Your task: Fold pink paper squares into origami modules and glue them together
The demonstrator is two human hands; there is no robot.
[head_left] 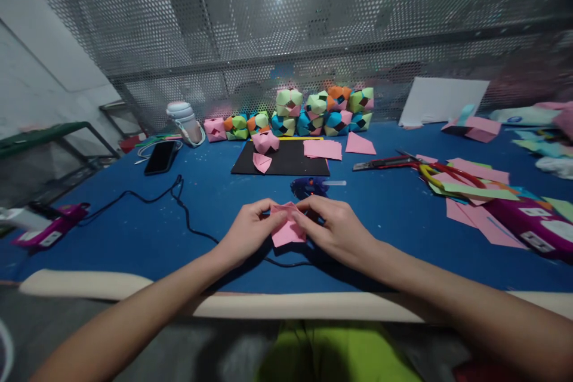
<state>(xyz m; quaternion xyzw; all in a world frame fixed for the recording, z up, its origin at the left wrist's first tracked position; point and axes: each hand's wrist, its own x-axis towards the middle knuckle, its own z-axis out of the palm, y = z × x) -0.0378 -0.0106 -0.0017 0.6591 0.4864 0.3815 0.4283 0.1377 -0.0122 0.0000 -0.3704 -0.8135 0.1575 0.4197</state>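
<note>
The pink paper (289,234) is held up over the near middle of the blue table (358,271), partly folded, its lower part hanging free. The left hand (252,228) pinches its left side between thumb and fingers; the right hand (333,225) grasps its right side the same way.

Just beyond the hands lies the glue gun (310,187), a clear stick jutting from it to the right. A black cord (192,230) runs on the table to the left of the left hand and reappears below the paper.

Farther back is the black board (290,160), bearing a pink folded ball (265,141), a small folded piece (262,162) and a stack of pink sheets (322,149). Behind it stand multicoloured paper balls (316,104), some stacked on others, near the metal mesh (250,30).

To the left are the phone (161,157), the bottle (185,122) and a purple power strip (54,228). To the right, a cutter (385,163) lies near scissors (452,174), which rest among pink and green scraps (483,218) beside a second purple object (532,224).
</note>
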